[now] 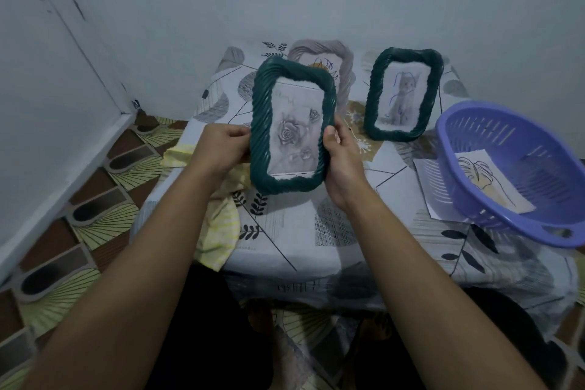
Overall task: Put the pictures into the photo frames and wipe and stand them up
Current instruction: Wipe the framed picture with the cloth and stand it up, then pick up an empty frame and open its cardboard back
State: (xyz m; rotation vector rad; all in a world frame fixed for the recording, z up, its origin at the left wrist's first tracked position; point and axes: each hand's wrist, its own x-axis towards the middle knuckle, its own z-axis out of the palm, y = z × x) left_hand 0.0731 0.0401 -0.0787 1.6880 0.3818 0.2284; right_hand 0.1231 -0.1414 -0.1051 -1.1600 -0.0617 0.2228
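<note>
Both forearms reach forward over the table (pixel 285 231), which wears a leaf-patterned cloth. On its right side sits a purple slotted basket (pixel 506 136), tilted, with a leaf drawing (pixel 484 180) lying inside and a white sheet (pixel 433 180) partly under it. Above the table's middle, a dark green rope-edged frame (pixel 262 123) is held upright, face to the camera, a rose picture (pixel 292 133) in it. The left hand (pixel 221 146) grips its left edge and the right hand (pixel 342 161) grips its right edge, thumb on the front. A second green frame (pixel 372 98) stands farther back with a cat picture (pixel 403 95). A grey frame (pixel 345 66) stands behind the held one. A yellow cloth (pixel 221 228) hangs over the table's left edge.
</note>
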